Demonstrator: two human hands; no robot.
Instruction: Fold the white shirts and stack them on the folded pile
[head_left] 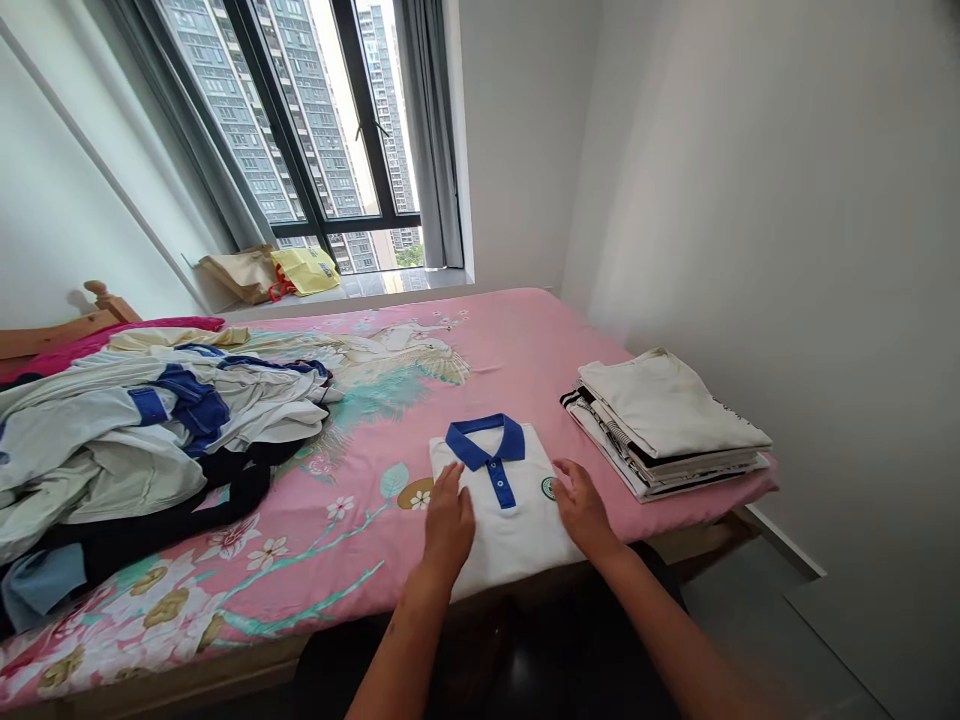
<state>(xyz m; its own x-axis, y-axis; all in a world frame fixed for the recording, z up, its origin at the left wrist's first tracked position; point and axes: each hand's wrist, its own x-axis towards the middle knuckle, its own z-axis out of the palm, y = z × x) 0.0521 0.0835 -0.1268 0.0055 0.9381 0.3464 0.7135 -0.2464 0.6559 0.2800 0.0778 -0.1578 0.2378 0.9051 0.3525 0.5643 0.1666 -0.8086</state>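
A white polo shirt [495, 545] with a blue collar and blue button placket lies folded, front up, near the bed's front edge. On its chest is a small round green emblem, partly behind my fingers. My left hand [448, 520] is at the shirt's left side, fingers extended and pointing away from me. At the right side, next to the emblem, my right hand [583, 508] has its fingers apart. Neither hand grips the fabric; whether the fingertips touch it I cannot tell.
A pink floral sheet [517, 340] covers the bed. To the right sits a stack of folded clothes [667, 410], a white one on top. Loose clothes [135, 440] are heaped at the left. A paper bag [240, 272] and a yellow bag [307, 270] rest on the windowsill.
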